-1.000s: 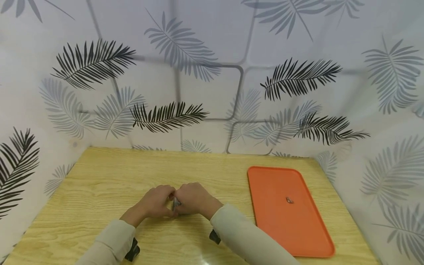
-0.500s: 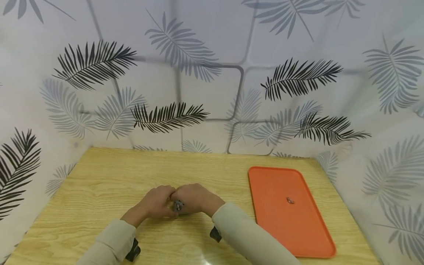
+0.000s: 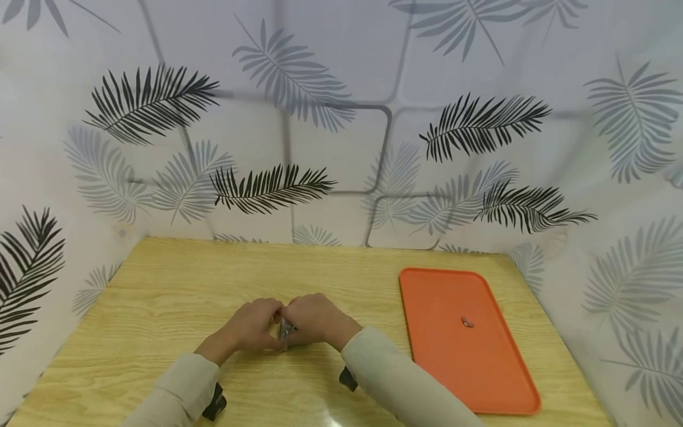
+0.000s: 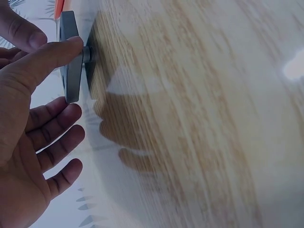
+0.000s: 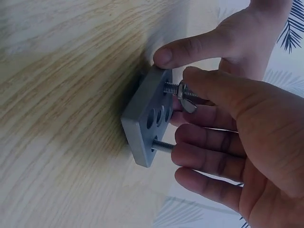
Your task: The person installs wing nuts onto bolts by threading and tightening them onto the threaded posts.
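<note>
A grey metal plate (image 5: 141, 116) with several holes is held just over the table between the two hands. My left hand (image 3: 255, 326) grips one end of it, its thumb (image 4: 59, 51) pressed along the edge. Two threaded bolts stand out of the plate, and the lower bolt (image 5: 163, 146) carries no nut in view. A wing nut (image 5: 188, 104) sits on the upper bolt. My right hand (image 3: 319, 320) pinches at this wing nut, with its thumb (image 5: 202, 83) against the bolt end. A round bolt head (image 4: 87, 54) shows on the plate's other face.
To the right lies an orange tray (image 3: 453, 356) bearing one small metal piece (image 3: 467, 322) that resembles a wing nut. The wood-grain table (image 3: 176, 284) runs back to a leaf-patterned cloth (image 3: 331, 148).
Half a second ago the right fingers were drawn back and more of the plate's face showed; now they are over the wing nut again. The left hand has stayed put.
</note>
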